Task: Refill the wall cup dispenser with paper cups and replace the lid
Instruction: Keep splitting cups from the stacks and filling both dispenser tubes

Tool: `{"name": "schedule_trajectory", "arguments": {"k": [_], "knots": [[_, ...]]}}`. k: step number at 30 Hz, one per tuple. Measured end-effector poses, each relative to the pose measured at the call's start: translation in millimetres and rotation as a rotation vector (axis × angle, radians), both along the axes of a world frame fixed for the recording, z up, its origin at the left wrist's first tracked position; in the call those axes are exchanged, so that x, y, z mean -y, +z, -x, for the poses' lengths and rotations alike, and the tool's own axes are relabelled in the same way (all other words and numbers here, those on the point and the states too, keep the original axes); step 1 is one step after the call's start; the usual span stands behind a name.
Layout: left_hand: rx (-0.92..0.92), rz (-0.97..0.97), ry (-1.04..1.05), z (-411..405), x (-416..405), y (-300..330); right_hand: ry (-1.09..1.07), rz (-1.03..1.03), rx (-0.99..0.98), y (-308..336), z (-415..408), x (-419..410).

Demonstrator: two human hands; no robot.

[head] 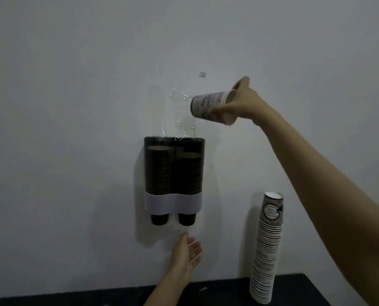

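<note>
A dark see-through wall cup dispenser [174,173] with two tubes and a white band hangs on the wall. Both tubes hold stacked cups, and a cup bottom pokes out under each. Clear crumpled plastic wrap [182,115] sticks up from its open top. My right hand [239,102] grips a small stack of printed paper cups [212,107], tilted on its side, just above and right of the dispenser top. My left hand [187,252] is open, palm up, a little below the right tube's outlet, holding nothing. No lid is in view.
A tall leaning stack of paper cups [266,250] stands on the black table [294,288] at the lower right, close to my right forearm. A small hook [202,74] is on the wall above the dispenser.
</note>
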State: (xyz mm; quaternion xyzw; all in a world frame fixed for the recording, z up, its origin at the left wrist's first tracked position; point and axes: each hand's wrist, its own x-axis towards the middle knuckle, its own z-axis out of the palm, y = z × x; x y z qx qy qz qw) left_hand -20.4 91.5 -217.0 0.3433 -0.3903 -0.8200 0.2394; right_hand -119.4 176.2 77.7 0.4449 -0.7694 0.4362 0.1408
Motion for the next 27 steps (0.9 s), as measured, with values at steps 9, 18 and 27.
{"name": "schedule_trajectory", "arguments": {"k": [9, 18, 27], "knots": [[0.077, 0.007, 0.017, 7.7, 19.8, -13.1, -0.094, -0.363, -0.387, -9.5, 11.5, 96.6], [0.105, 0.010, 0.027, 11.2, 36.5, -30.7, 0.058, -0.458, -0.049, -62.9, 24.1, 117.4], [0.204, 0.187, 0.013, 9.7, 46.4, -43.7, -0.070, 0.870, 0.310, -200.2, 25.1, 65.5]]}}
